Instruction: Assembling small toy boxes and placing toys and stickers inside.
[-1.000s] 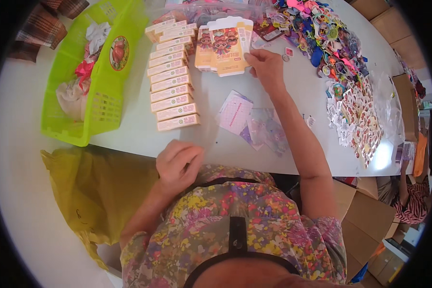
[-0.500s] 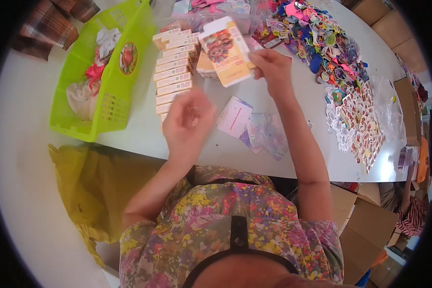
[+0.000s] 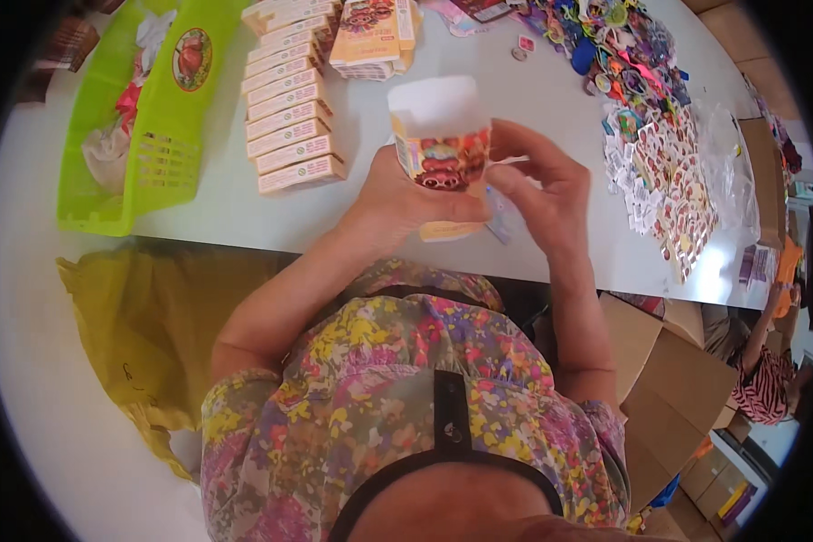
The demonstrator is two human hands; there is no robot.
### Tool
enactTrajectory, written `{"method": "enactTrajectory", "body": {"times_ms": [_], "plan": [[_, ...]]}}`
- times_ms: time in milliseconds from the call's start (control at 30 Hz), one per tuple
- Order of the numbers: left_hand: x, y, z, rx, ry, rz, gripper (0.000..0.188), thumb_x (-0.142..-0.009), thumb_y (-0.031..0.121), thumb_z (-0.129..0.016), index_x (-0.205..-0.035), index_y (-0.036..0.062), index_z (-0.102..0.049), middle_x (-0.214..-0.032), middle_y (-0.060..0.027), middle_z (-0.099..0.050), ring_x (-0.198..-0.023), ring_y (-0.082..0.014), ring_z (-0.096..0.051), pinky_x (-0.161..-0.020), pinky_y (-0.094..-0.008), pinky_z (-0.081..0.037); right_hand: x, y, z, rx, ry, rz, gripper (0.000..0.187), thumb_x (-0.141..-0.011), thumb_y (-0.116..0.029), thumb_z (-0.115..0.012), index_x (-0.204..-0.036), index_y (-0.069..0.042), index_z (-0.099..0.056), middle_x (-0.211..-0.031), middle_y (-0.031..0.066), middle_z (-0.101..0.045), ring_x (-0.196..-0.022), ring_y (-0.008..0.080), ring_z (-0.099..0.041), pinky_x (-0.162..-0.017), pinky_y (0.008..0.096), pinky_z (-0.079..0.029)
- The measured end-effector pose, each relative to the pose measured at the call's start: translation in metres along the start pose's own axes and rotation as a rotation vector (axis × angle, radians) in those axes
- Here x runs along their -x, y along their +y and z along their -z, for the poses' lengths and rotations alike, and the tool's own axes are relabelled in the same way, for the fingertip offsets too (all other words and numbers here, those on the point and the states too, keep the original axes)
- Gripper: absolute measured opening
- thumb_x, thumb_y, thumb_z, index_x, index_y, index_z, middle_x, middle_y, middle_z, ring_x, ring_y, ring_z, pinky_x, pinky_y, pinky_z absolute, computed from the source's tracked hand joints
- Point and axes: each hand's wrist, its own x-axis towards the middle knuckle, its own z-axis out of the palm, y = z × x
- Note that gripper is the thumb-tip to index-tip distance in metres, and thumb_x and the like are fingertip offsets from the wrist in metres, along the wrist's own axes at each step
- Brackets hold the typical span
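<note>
A small yellow and white printed carton [image 3: 443, 167], its white top flap standing up, is held upright in front of me at the table's near edge. My left hand [image 3: 384, 203] is closed round its left side and lower front, thumb across the front. At its right edge my right hand [image 3: 551, 190] grips with bent fingers and thumb. Part of a pale printed card [image 3: 501, 221] shows on the table behind my hands; the rest is hidden. Left of them runs a row of closed small cartons [image 3: 294, 135], beside a stack of flat cartons [image 3: 366, 45].
A lime green basket [image 3: 167, 158] with cloths stands at the left, a yellow bag [image 3: 163, 334] below the table edge. To the right lie heaped colourful trinkets [image 3: 619, 54], small printed pieces [image 3: 668, 203] and clear plastic [image 3: 736, 194]. Cardboard boxes [image 3: 677, 425] and a person in stripes [image 3: 768, 388] are beyond.
The flat carton in my right hand has come down toward me and is now opened out. My left hand has moved right and taken hold of it. The whole view has shifted.
</note>
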Motion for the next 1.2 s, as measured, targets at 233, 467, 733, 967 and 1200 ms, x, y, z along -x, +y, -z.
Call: {"method": "enactTrajectory", "body": {"times_ms": [233,467,733,967,1200], "plan": [[0.009,0.006,-0.011,0.276,0.038,0.171,0.034,-0.086,0.014,-0.073,-0.116,0.0017,-0.061,-0.102,-0.0061,-0.068,-0.086,-0.0112,-0.065,-0.074,-0.0261,-0.054,0.006,0.022,-0.009,-0.207,-0.064,-0.082,0.020,-0.086,-0.012,-0.072,-0.100,0.003,-0.070,-0.083,0.0053,-0.071,-0.076,0.0083,-0.064,-0.073,0.0242,-0.053],[0.008,-0.002,-0.005,-0.057,0.166,-0.091,0.031,-0.090,0.013,-0.069,-0.116,0.0013,-0.059,-0.101,-0.0069,-0.067,-0.087,-0.0120,-0.066,-0.075,-0.0245,-0.054,0.006,0.025,-0.009,-0.266,-0.051,-0.084,0.014,-0.089,-0.009,-0.069,-0.092,0.005,-0.067,-0.079,0.0043,-0.069,-0.074,0.0065,-0.063,-0.068,0.0213,-0.052],[0.027,-0.016,-0.006,-0.179,0.214,-0.267,0.062,-0.083,-0.003,-0.071,-0.133,0.0045,-0.037,-0.116,-0.0138,-0.057,-0.098,-0.0196,-0.064,-0.079,-0.0296,-0.056,0.036,0.036,-0.015,-0.379,0.049,-0.147,0.023,-0.088,0.002,-0.066,-0.110,0.006,-0.064,-0.094,0.0110,-0.070,-0.083,0.0141,-0.067,-0.076,0.0257,-0.055],[0.059,-0.025,-0.002,-0.411,0.208,-0.023,0.065,-0.089,-0.007,-0.058,-0.144,0.0058,-0.025,-0.129,-0.0158,-0.050,-0.106,-0.0237,-0.061,-0.085,-0.0317,-0.054,0.065,0.063,-0.018,-0.227,-0.028,0.126,0.021,-0.087,-0.009,-0.068,-0.106,0.001,-0.067,-0.091,0.0118,-0.068,-0.086,0.0192,-0.066,-0.074,0.0312,-0.052],[0.043,-0.034,0.016,-0.646,0.200,-0.201,0.026,-0.094,0.000,-0.055,-0.120,-0.0021,-0.052,-0.127,-0.0140,-0.049,-0.106,-0.0200,-0.055,-0.091,-0.0339,-0.047,0.067,0.068,-0.008,-0.075,0.064,0.227,0.014,-0.080,-0.009,-0.070,-0.092,-0.002,-0.070,-0.087,0.0127,-0.068,-0.077,0.0250,-0.065,-0.067,0.0328,-0.050]]}}
